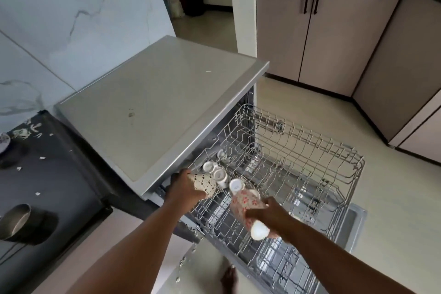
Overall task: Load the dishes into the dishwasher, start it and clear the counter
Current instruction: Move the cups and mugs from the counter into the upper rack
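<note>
The dishwasher (pixel 152 107) stands open with its upper wire rack (pixel 310 155) pulled out. Several white cups (pixel 218 174) sit upside down at the rack's back left corner. My left hand (pixel 183 186) grips a cream patterned cup (pixel 205 184) and holds it over that corner, next to the white cups. My right hand (pixel 269 215) holds a floral patterned cup (pixel 243 205) tilted above the rack's left side, together with a white cup (pixel 259 231) whose round bottom faces me.
A dark counter (pixel 47 193) at the left carries a dark pan (pixel 16 221) and scattered white scraps. Beige cabinets (pixel 334 38) line the right wall. The lowered dishwasher door (pixel 355 217) lies under the rack. My foot (pixel 229 279) shows on the pale floor.
</note>
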Motion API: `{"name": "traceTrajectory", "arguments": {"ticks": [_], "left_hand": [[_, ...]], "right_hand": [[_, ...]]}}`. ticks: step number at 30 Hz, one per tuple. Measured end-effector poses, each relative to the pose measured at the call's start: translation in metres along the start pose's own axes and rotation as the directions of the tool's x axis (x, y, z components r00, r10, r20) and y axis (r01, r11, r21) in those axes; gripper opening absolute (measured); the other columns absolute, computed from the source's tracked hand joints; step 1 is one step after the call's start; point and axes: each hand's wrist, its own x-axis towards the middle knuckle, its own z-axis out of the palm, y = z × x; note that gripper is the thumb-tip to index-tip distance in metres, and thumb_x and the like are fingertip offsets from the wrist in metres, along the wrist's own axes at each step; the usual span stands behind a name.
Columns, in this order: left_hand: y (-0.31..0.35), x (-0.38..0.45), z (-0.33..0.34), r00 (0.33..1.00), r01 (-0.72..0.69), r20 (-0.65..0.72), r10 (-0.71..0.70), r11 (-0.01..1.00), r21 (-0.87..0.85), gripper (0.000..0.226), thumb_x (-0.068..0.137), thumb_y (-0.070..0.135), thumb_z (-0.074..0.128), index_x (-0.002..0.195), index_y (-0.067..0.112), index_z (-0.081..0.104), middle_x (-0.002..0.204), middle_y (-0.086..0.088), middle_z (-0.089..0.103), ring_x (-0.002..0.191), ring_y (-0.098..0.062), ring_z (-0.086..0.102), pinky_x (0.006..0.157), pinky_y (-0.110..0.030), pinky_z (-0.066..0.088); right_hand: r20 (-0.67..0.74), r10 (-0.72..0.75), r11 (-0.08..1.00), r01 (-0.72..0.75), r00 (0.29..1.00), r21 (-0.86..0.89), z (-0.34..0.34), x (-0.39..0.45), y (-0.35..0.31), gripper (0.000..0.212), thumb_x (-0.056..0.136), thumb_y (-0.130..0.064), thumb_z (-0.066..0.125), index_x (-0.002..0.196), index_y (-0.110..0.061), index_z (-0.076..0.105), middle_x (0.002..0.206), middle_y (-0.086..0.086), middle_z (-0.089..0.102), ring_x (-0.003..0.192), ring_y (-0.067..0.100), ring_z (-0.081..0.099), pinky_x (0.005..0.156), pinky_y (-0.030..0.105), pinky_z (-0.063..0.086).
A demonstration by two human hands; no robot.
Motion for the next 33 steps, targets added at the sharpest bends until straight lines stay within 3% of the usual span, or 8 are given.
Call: {"name": "traceTrajectory", "arguments": {"ticks": [2, 4, 7, 10, 14, 22, 27, 33], "left_hand": [[-0.001, 0.015, 0.007, 1.000, -0.021, -0.002, 0.022, 0.981, 0.194, 0.085, 0.066, 0.035, 0.081, 0.136, 0.025, 0.032, 0.127, -0.005, 0.046, 0.108, -0.029, 0.053, 0.084, -0.036, 0.045], [-0.003, 0.030, 0.016, 0.997, -0.072, 0.019, 0.070, 0.934, 0.349, 0.086, 0.068, 0.040, 0.078, 0.137, 0.024, 0.029, 0.130, -0.004, 0.045, 0.115, -0.031, 0.048, 0.085, -0.037, 0.043], [-0.017, 0.049, 0.031, 0.979, -0.206, 0.101, 0.180, 0.846, 0.491, 0.088, 0.073, 0.041, 0.075, 0.142, 0.023, 0.024, 0.137, -0.006, 0.042, 0.121, -0.033, 0.045, 0.093, -0.040, 0.043], [-0.032, 0.063, 0.044, 0.977, -0.214, 0.123, 0.176, 0.827, 0.519, 0.089, 0.075, 0.035, 0.075, 0.145, 0.023, 0.021, 0.136, -0.008, 0.043, 0.120, -0.032, 0.047, 0.093, -0.040, 0.043], [-0.045, 0.077, 0.059, 0.981, -0.175, 0.163, 0.104, 0.832, 0.526, 0.087, 0.075, 0.033, 0.077, 0.142, 0.022, 0.023, 0.138, -0.010, 0.041, 0.125, -0.035, 0.044, 0.097, -0.043, 0.043], [-0.055, 0.088, 0.070, 0.978, -0.200, 0.156, 0.139, 0.838, 0.507, 0.061, 0.082, 0.023, 0.066, 0.133, 0.018, 0.034, 0.131, -0.011, 0.045, 0.112, -0.033, 0.053, 0.088, -0.041, 0.047], [-0.062, 0.090, 0.066, 0.968, -0.232, 0.202, 0.148, 0.837, 0.495, 0.066, 0.081, 0.009, 0.066, 0.136, 0.024, 0.032, 0.137, -0.004, 0.042, 0.117, -0.030, 0.053, 0.087, -0.041, 0.048], [-0.070, 0.097, 0.062, 0.948, -0.211, 0.304, 0.095, 0.903, 0.375, 0.093, 0.077, 0.011, 0.068, 0.151, 0.028, 0.014, 0.145, -0.008, 0.038, 0.124, -0.028, 0.047, 0.077, -0.027, 0.030]], "right_hand": [[-0.097, -0.075, 0.940, 0.038, 0.992, -0.340, 0.016, 0.013, 0.000, 0.093, 0.066, -0.039, 0.084, 0.138, -0.016, 0.029, 0.126, 0.011, 0.052, 0.107, 0.027, 0.057, 0.081, 0.035, 0.054], [-0.152, -0.162, 0.770, 0.029, 0.975, -0.638, 0.032, 0.023, -0.002, 0.102, 0.063, -0.055, 0.080, 0.141, -0.018, 0.024, 0.133, 0.011, 0.047, 0.117, 0.030, 0.048, 0.086, 0.035, 0.049], [-0.129, -0.233, 0.581, 0.031, 0.964, -0.814, 0.056, 0.043, -0.006, 0.101, 0.070, -0.058, 0.071, 0.143, -0.013, 0.017, 0.136, 0.014, 0.041, 0.124, 0.035, 0.038, 0.094, 0.043, 0.046], [-0.084, -0.263, 0.504, 0.062, 0.961, -0.862, 0.078, 0.065, -0.009, 0.094, 0.073, -0.054, 0.069, 0.141, -0.013, 0.018, 0.135, 0.012, 0.040, 0.124, 0.034, 0.036, 0.101, 0.043, 0.041], [-0.011, -0.257, 0.446, 0.109, 0.966, -0.888, 0.099, 0.091, -0.013, 0.084, 0.074, -0.049, 0.070, 0.135, -0.015, 0.024, 0.137, 0.012, 0.038, 0.129, 0.035, 0.031, 0.098, 0.047, 0.043], [0.010, -0.226, 0.424, 0.107, 0.974, -0.899, 0.122, 0.124, -0.020, 0.083, 0.075, -0.053, 0.068, 0.137, -0.019, 0.024, 0.134, 0.013, 0.043, 0.123, 0.038, 0.041, 0.091, 0.044, 0.046], [0.032, -0.239, 0.398, 0.128, 0.971, -0.909, 0.137, 0.132, -0.024, 0.079, 0.078, -0.050, 0.071, 0.135, -0.019, 0.026, 0.130, 0.010, 0.040, 0.111, 0.038, 0.053, 0.078, 0.044, 0.051], [0.132, -0.191, 0.379, 0.197, 0.973, -0.904, 0.130, 0.138, -0.019, 0.100, 0.075, -0.059, 0.072, 0.148, -0.022, 0.015, 0.148, 0.010, 0.026, 0.120, 0.038, 0.050, 0.089, 0.046, 0.050]]}}
